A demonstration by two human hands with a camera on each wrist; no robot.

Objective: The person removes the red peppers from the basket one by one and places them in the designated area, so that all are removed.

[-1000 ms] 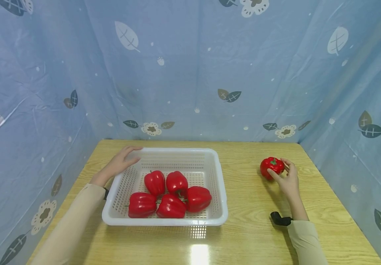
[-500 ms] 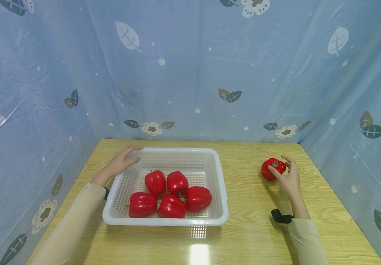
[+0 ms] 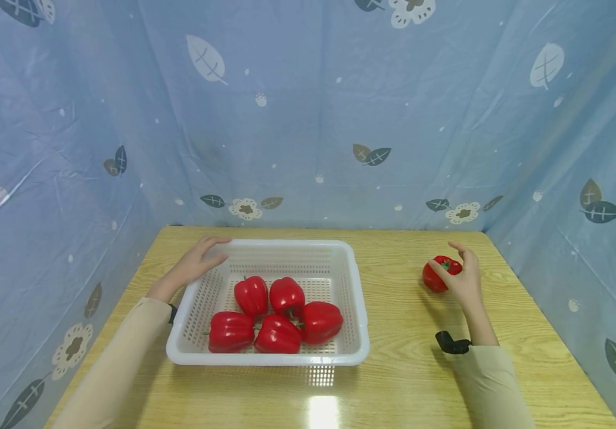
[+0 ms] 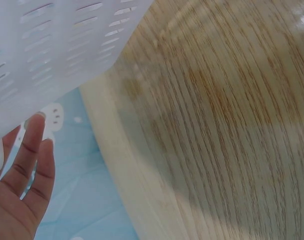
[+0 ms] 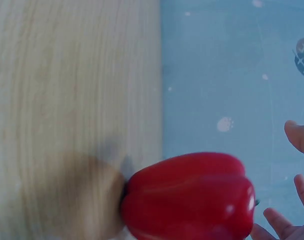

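Note your right hand [image 3: 467, 286] at right of the head view: thumb and fingers are released and spread, with a wide gap between them, and nothing is gripped. The thumb overlaps the single red bell pepper [image 3: 432, 280] in that view; contact cannot be confirmed. In the right wrist view, your fingers lie at the lower right edge, extended past the stem end of this pepper, which occupies the lower centre. The pepper stands upright on the wood-grain table [image 3: 399, 328], green stem upward, right of centre in the head view. Observe your left hand [image 3: 192, 265] at left of centre: the fingers are extended and unclenched at the upper left corner of the white perforated plastic basket [image 3: 265, 358], thumb reaching across the rim. In the left wrist view, the fingers appear at lower left, beside the basket wall. Inside the basket, locate five red bell peppers [image 3: 277, 333], grouped in the lower part: two behind, three in front. A black wrist mount [image 3: 453, 344] projects from your right wrist, at the cuff of the beige sleeve [image 3: 492, 381]. A blue curtain [image 3: 286, 119] with leaf and flower prints fills the upper frame and both sides.
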